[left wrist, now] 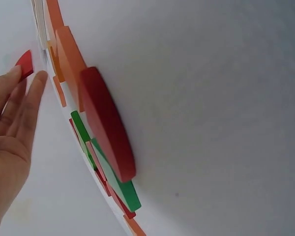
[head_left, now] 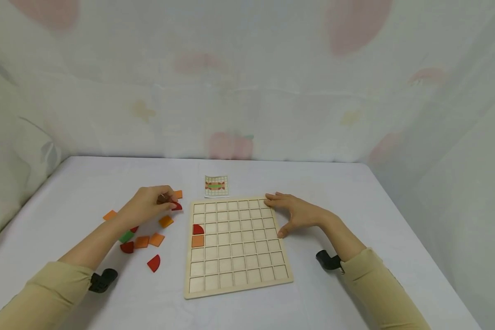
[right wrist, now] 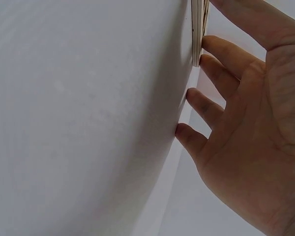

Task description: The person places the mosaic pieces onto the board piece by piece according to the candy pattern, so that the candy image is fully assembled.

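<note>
A red quarter-circle tile (head_left: 177, 206) is pinched between the thumb and fingers of my left hand (head_left: 146, 205), just left of the board's upper left corner. The left wrist view shows that same red tile (left wrist: 25, 65) raised at the fingertips. My right hand (head_left: 301, 213) rests at the right edge of the wooden grid board (head_left: 238, 289), fingers spread, the thumb lower along that edge. On the board's left column sit one red quarter-circle tile (head_left: 198, 229) and, directly below it, an orange square tile (head_left: 197, 241). In the right wrist view, fingertips touch the board's edge (right wrist: 196, 34).
Several loose tiles lie left of the board, among them a red quarter circle (head_left: 154, 263), an orange square (head_left: 157, 239), a yellow-orange square (head_left: 166, 221) and a green piece (head_left: 126, 237). A printed pattern card (head_left: 216, 186) lies beyond the board's far edge.
</note>
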Demonstrator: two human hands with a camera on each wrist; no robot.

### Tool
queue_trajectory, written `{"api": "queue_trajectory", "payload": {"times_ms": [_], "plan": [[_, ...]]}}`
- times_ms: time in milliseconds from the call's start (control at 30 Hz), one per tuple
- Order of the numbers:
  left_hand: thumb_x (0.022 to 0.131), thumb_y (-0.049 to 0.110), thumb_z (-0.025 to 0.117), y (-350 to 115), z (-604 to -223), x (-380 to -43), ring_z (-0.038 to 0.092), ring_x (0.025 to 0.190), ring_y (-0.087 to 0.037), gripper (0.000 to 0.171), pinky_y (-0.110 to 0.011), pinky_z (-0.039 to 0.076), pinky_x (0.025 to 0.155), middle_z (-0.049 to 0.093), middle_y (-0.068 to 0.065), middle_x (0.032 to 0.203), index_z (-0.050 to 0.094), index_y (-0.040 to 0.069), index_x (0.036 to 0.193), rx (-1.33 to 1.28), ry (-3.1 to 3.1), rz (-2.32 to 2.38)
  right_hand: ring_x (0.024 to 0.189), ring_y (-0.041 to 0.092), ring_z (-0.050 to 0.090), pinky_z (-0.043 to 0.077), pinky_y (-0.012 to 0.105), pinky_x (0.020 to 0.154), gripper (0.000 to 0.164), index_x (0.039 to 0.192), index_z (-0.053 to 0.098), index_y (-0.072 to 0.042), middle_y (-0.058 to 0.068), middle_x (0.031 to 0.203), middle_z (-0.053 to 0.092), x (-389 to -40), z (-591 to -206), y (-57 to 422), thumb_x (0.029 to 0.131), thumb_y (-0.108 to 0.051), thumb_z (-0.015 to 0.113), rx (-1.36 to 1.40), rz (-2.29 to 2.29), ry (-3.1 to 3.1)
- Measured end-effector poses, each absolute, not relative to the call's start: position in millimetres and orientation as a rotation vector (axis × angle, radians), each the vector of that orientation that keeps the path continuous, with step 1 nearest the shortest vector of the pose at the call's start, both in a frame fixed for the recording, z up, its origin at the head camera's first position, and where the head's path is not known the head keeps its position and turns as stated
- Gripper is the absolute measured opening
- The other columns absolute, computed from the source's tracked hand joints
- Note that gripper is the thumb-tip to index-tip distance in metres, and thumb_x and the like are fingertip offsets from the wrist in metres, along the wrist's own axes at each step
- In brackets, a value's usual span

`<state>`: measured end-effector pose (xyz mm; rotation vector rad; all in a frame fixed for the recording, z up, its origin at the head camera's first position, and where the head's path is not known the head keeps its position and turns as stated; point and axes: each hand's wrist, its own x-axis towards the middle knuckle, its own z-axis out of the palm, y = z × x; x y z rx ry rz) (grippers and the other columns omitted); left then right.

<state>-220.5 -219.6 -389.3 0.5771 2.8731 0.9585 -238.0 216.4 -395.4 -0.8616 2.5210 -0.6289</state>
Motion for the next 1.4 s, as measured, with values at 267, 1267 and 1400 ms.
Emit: {"api": "queue_trajectory", "payload": {"times_ms": [267,1267,1400], "plan": [[0.091,0.007,0.067,-215,-385,-220,0.071,0.087,-0.021,0.009,-0.021,0.057,0.072,0.067,-0.011,0.103,0.064,0.009,0.1,0.592,2.814,1.089,0.157,0.032,0.01,0.014,0.059,0.124,0.101,0.153,0.038,-0.02,-0.002,0.166,0.022,-240,-397,216,0.068,-0.043,0.087,-0.87,-0.603,2.528],[0.082,0.014,0.078,-163,-379,-182,0.069,0.072,-0.012,0.007,-0.022,0.051,0.07,0.074,0.006,0.075,0.075,0.02,0.085,0.779,2.336,1.024,0.157,0.031,0.011,0.014,0.059,0.124,0.102,0.152,0.038,-0.02,-0.002,0.166,0.022,-241,-399,217,0.067,-0.043,0.088,-0.874,-0.615,2.525],[0.081,0.013,0.078,-162,-381,-180,0.068,0.071,-0.008,0.009,-0.021,0.053,0.069,0.074,0.008,0.075,0.077,0.021,0.084,0.808,2.328,0.984,0.157,0.031,0.011,0.014,0.059,0.124,0.102,0.152,0.038,-0.02,-0.002,0.166,0.022,-241,-399,217,0.067,-0.044,0.088,-0.873,-0.616,2.523]]}}
